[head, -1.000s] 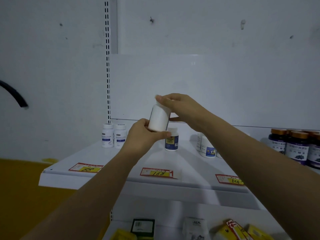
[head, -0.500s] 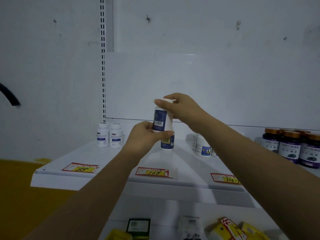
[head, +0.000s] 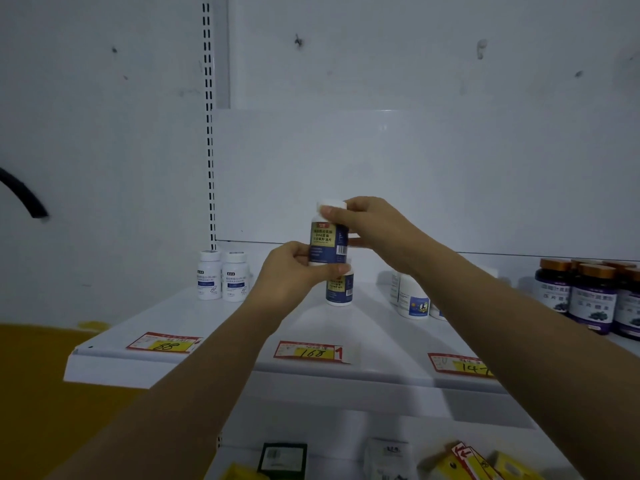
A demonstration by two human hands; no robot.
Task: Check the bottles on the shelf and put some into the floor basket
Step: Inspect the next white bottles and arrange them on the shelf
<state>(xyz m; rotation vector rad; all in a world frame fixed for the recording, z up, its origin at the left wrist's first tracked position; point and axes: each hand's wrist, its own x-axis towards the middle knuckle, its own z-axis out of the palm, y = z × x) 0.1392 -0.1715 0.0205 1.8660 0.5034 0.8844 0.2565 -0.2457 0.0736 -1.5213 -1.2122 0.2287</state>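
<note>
Shows two white bottles (head: 222,276) upright, side by side, on the shelf (head: 381,336) at nine o'clock of the hands. Holds a blue-labelled bottle (head: 327,239) upright over the shelf's middle: left hand (head: 289,277) at seven o'clock of it, grip curled round the base, right hand (head: 375,223) at two o'clock, grip pinching the white cap (head: 333,204). Shows a matching bottle (head: 340,291) standing on the shelf at six o'clock, dark amber-capped bottles (head: 590,299) at three o'clock.

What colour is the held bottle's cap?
White; the cap shows best in the head view.
</note>
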